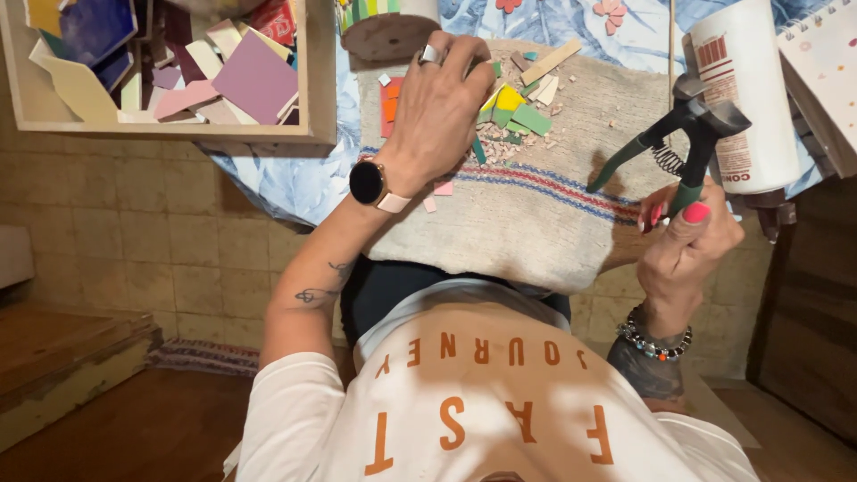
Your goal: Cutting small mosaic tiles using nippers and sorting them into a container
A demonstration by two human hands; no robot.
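Note:
My left hand [439,107] reaches palm-down over a pile of small coloured tile pieces [518,112] lying on a beige cloth [527,214]. Its fingertips touch the pieces near the yellow and green ones; what they pinch is hidden. A dark watch sits on that wrist. My right hand [683,245] grips the green handles of tile nippers [683,147], jaws pointing up and away, held off to the right of the cloth.
A wooden tray [312,134] with several larger coloured tile sheets stands at the upper left. A white cylindrical container [745,98] lies at the right beside a spiral notebook [826,71]. A round wooden piece [388,36] sits above the cloth. Tiled floor lies below.

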